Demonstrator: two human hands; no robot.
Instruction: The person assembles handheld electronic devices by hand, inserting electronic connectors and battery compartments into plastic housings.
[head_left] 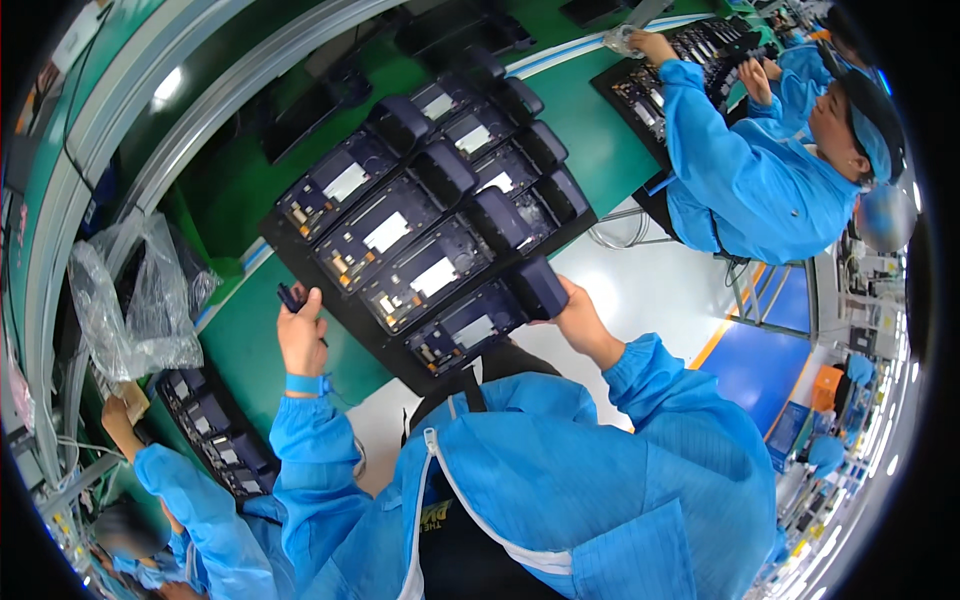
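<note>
A black tray point(345, 322) lies in front of me, bearing several dark handheld device housings point(385, 232). Each has exposed inner parts, a white rectangle and a raised block at one end. My right hand point(582, 322) is closed on the raised end of the nearest device point(542, 288), thumb along its side. Left of the tray, my left hand point(303, 332) pinches a small dark piece point(291, 296) whose kind I cannot make out. A blue wrist strap point(306, 384) circles that wrist.
A green workbench point(245, 345) runs beneath the tray. Clear plastic bags point(135, 300) hang at left. Another device tray point(215, 430) lies near a co-worker's blue sleeve point(195, 510). At right, another person point(750, 190) works over a tray of parts point(640, 105).
</note>
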